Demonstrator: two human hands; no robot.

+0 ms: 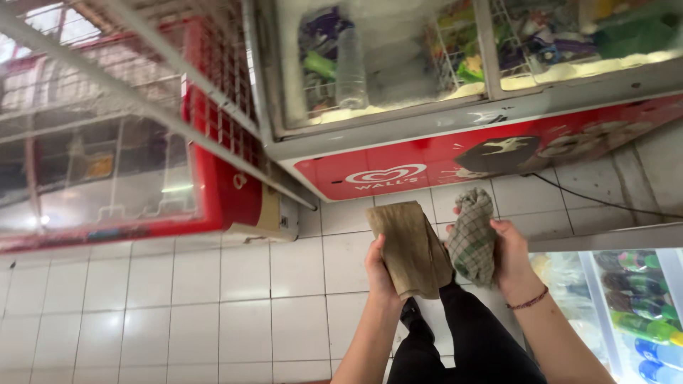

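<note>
My left hand [379, 274] grips a folded brown cloth [410, 245] that stands up from the fingers. My right hand [511, 256] holds a bunched green-and-white checked cloth [471, 238] right beside it. The two cloths nearly touch. Both hands are held over the white tiled floor [213, 306], in front of a red chest freezer [455, 153]. My dark trouser legs [469, 341] and a shoe show below the hands. A thin red band circles my right wrist.
A second red chest freezer [228, 192] with a sliding glass lid stands at the left, a wire rack above it. At the right edge a glass-topped cooler [633, 306] holds coloured bottles. A black cable [597, 199] runs across the tiles near the freezer.
</note>
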